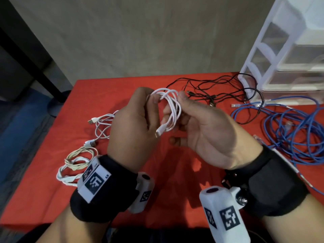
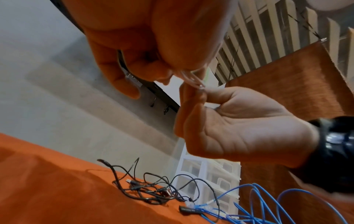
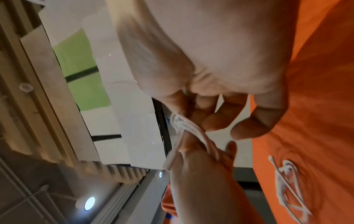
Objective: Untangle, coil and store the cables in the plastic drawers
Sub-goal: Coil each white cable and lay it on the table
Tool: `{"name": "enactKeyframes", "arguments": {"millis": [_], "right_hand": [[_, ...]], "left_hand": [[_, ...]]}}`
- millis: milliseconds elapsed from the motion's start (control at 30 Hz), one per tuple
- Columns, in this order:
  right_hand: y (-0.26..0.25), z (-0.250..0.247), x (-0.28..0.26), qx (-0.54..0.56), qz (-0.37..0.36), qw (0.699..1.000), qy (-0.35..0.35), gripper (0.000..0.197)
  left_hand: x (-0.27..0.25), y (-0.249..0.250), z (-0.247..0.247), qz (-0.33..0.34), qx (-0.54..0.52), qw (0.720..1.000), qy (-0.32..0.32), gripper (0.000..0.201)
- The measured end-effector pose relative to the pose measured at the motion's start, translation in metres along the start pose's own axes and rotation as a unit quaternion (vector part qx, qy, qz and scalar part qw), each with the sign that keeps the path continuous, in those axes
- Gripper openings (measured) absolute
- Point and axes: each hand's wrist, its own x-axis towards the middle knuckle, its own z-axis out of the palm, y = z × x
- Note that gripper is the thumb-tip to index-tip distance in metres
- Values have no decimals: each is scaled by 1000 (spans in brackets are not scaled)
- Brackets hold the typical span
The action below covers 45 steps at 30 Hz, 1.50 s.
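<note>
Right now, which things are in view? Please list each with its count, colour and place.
held cable: one, white, coiled, between both hands above the table
loose cables: white, on the cloth left of the hands; count unclear
coiled cables: white and cream, near left, by the left wrist; count unclear
black cables: tangled, far side, beside the drawers
blue cables: tangled, right side
drawers: one unit, white frame, far right
cloth: one, red, over the table
left hand: grips the held cable
right hand: pinches the held cable
</note>
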Motion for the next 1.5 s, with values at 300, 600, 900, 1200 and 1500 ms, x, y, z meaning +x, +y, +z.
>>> {"name": "enactKeyframes", "arguments": {"millis": [300, 600, 900, 1200, 1500], "right_hand": [[13, 9, -2, -16, -80, 997, -18, 31], [6, -22, 6, -392, -218, 885, 126, 6], [21, -13, 7, -66, -181, 972, 136, 17], [13, -13, 4, 6, -243, 961, 131, 26], [1, -29, 1, -334, -207, 918, 47, 12]], "left_hand": [[5, -4, -4, -20, -22, 999, 20, 19], [12, -9, -9, -51, -78, 994, 54, 24], [1, 13, 8, -118, -287, 950, -19, 27], [-2, 14, 10, -156, -318, 933, -59, 17], [5, 11, 0, -215, -336, 914, -79, 17]]}}
